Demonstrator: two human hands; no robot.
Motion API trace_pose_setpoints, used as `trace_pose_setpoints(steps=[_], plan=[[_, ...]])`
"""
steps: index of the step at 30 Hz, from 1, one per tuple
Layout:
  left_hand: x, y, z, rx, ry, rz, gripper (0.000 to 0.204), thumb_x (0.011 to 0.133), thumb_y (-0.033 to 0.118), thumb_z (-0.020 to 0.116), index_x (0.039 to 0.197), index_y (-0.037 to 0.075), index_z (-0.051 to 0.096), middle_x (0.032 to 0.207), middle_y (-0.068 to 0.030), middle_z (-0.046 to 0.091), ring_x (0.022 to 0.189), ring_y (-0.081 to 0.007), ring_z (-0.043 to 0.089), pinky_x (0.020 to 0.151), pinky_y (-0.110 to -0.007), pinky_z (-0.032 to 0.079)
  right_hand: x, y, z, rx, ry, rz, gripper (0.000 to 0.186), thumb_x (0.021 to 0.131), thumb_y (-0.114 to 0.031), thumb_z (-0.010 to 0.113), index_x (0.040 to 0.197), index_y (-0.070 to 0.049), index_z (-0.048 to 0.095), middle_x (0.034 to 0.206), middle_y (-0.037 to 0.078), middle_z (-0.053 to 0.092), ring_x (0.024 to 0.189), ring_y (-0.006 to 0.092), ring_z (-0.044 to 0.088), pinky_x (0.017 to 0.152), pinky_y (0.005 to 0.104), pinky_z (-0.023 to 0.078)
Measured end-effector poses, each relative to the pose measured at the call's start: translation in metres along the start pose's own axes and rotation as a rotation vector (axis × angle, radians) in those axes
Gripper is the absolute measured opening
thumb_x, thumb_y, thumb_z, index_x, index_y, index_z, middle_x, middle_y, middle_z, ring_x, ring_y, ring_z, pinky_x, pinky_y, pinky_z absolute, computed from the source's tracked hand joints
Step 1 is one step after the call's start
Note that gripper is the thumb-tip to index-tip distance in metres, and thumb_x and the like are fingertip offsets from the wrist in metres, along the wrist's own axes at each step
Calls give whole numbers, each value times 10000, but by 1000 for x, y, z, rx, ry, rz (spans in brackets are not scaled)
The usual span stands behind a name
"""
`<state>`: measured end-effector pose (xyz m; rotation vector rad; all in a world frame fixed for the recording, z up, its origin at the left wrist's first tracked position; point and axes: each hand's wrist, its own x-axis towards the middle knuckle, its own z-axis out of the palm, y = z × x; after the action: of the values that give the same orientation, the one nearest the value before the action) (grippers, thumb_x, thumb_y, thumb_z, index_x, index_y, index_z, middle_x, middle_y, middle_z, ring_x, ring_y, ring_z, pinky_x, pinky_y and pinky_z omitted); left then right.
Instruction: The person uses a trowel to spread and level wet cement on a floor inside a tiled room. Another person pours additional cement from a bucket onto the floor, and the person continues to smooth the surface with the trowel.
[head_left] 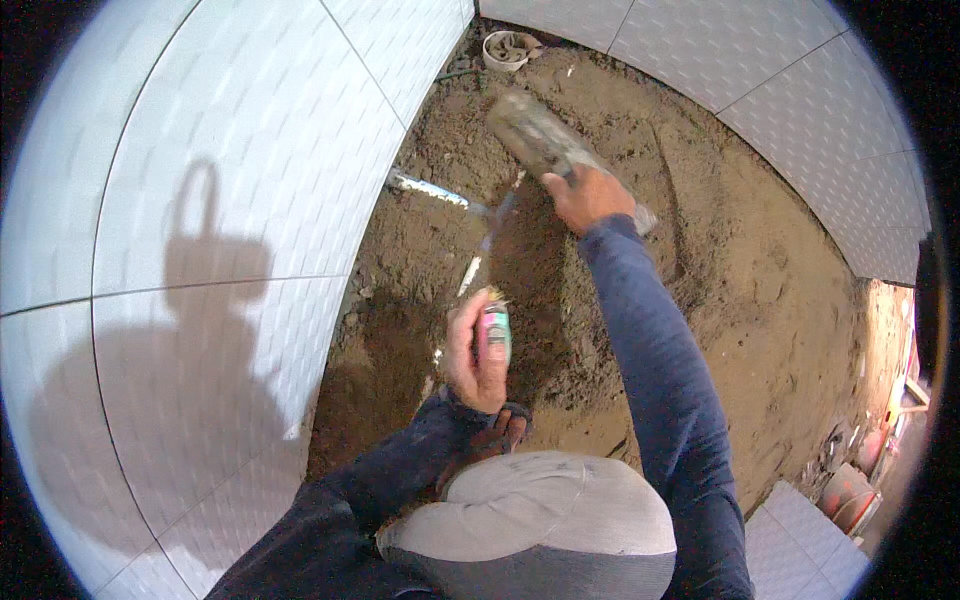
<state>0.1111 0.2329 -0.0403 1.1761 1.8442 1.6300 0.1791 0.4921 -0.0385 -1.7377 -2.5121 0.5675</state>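
Note:
My right hand grips a long rectangular plastering trowel from above, its muddy blade slanting across the damp brown sand. The trowel is slightly blurred, and I cannot tell how firmly it presses on the sand. Closer to my body, my left hand is closed round a small, rounded pink, green and black object, whose kind I cannot make out. Just beyond that hand lies a thin white strip, partly covered by sand. Another white strip lies to the left of the trowel, near the left wall.
White textured tiles cover the left wall and the far right wall. A white tub with dirty contents stands in the far corner. At the lower right are loose tiles and a bucket. My grey-clad knee is in front.

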Motion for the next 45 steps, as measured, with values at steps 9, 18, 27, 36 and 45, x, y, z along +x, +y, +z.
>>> trace_pose_setpoints(steps=[9, 18, 27, 36, 45], plan=[[-18, -47, -27, 220, 174, -120, 504, 984, 301, 432, 1335, -59, 468, 1254, -212, 543, 1127, -331, 548, 995, -407, 413, 11, 30, 18, 56, 151, 520, 510, 930, -538, 487, 1176, -108, 603, 1046, 235, 686, 1001, 418, 653, 856, 534, 500], [2, -57, -9, 170, 239, -166, 495, 964, 265, 434, 1355, -36, 464, 1271, -166, 553, 1084, -259, 570, 963, -369, 450, -1, -71, 14, 45, -88, 136, 478, 924, -517, 505, 1091, -89, 633, 951, 239, 690, 941, 410, 665, 832, 528, 510], [18, -39, -20, -34, 267, -285, 532, 988, 319, 415, 1355, -66, 440, 1286, -195, 517, 1143, -282, 531, 1001, -393, 408, -62, -22, 33, 236, 55, -235, 495, 900, -525, 549, 979, -50, 663, 810, 254, 676, 780, 449, 661, 691, 539, 525], [32, -47, 3, 20, 271, -156, 550, 982, 347, 418, 1370, -41, 452, 1308, -142, 538, 947, -202, 597, 840, -340, 494, 75, -50, 10, 14, -103, -202, 531, 880, -517, 561, 1052, -32, 688, 919, 240, 699, 883, 414, 682, 805, 507, 535], [26, -42, -8, 56, 338, -228, 566, 974, 379, 421, 1365, -29, 464, 1224, -131, 562, 904, -193, 593, 789, -326, 503, 56, -30, 26, 527, -165, 231, 675, 902, -545, 518, 1130, 80, 634, 1126, 312, 634, 1079, 438, 616, 951, 489, 474]])
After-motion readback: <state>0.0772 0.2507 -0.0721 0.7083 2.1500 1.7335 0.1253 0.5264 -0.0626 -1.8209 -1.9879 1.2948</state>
